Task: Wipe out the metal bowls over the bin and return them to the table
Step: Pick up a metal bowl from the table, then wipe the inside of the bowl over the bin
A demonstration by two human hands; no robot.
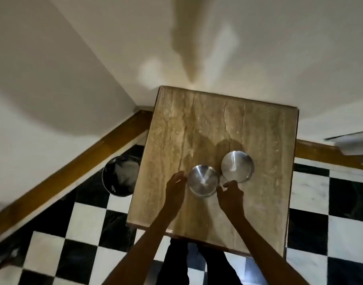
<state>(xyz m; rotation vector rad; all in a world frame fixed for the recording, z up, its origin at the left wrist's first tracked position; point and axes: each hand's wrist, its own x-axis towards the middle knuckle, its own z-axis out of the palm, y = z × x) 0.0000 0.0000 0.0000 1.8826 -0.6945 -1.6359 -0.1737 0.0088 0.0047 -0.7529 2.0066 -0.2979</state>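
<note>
Two metal bowls stand on a small marble-topped table [207,124]. The nearer bowl [203,180] sits between my hands. My left hand [175,188] is at its left rim with fingers spread, touching or almost touching it. My right hand [230,193] is at its right rim, fingers curled and apart, with no clear grip. The second bowl [237,166] rests just behind and to the right, close to the first. A black bin [120,177] with a dark liner stands on the floor left of the table.
The table stands against a cream wall near a corner, with a wooden skirting board [73,171] along the wall. The floor is black-and-white checkered tile [90,219]. A pale object [353,145] juts in at the right edge. My dark-clad legs show below the table's near edge.
</note>
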